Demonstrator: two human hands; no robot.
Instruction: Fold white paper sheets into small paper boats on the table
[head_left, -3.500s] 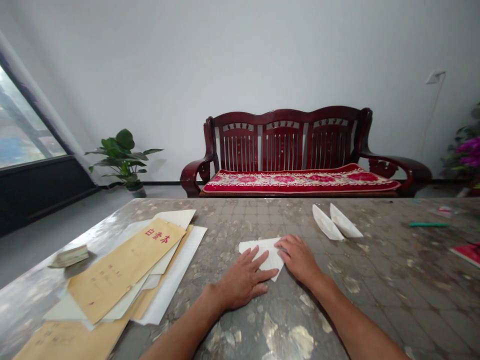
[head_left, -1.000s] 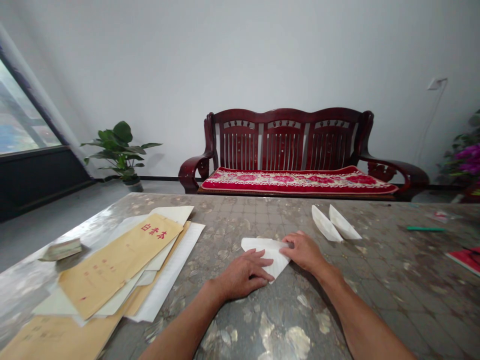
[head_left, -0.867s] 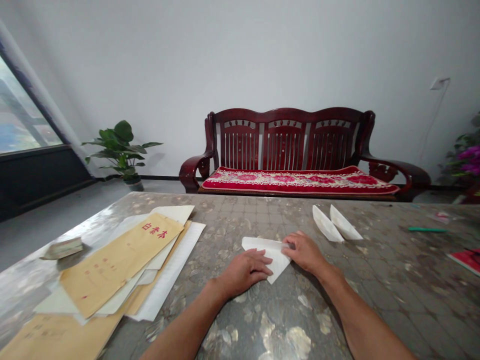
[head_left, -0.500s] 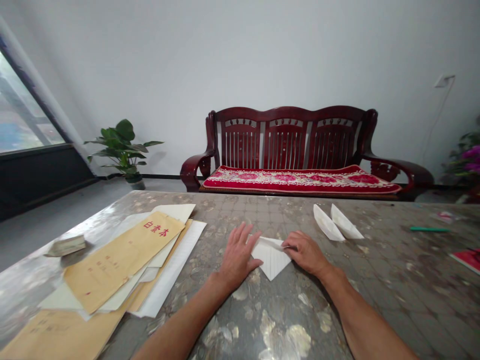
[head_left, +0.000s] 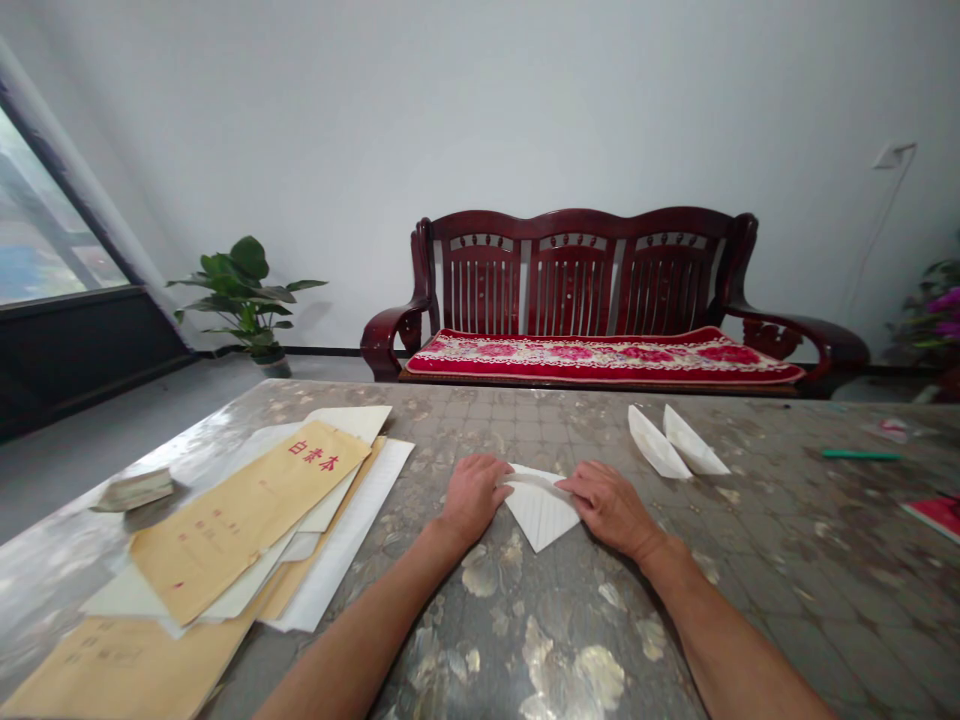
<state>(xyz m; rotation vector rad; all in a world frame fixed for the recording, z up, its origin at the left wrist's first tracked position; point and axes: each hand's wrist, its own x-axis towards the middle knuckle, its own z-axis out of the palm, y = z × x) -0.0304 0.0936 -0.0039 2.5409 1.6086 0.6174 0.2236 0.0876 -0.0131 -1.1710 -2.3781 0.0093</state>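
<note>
The folded white paper [head_left: 538, 518] lay at the middle of the patterned table [head_left: 555, 620], between the two hands, with one point directed toward the near side and its far edge partly raised. The left hand [head_left: 472, 495] held the left corner in a narrow grip, with the thumb along the raised edge and the fingers curled beyond it. The right hand [head_left: 609, 503] pinched the right corner between thumb and bent fingers, likewise narrowly closed.

To the far right of the paper, two folded paper boats [head_left: 654, 447] stood side by side, both slanted. Farther right lay a green pen [head_left: 860, 455], with a red booklet [head_left: 936, 516] nearer, at the table's right side. On the left, a tan booklet [head_left: 251, 520] with red characters rested on overlapping pale sheets [head_left: 349, 535], and a second tan booklet [head_left: 124, 665] extended from the pile toward the near left. A small paper bundle [head_left: 133, 490] lay just left of the pile.

Beyond the table, a dark red wooden settee [head_left: 574, 225] bore a red floral seat cover [head_left: 600, 358] and stood before a pale wall [head_left: 525, 100]. A potted plant [head_left: 249, 290] stood on the floor at far left; purple flowers [head_left: 946, 300] appeared at far right.
</note>
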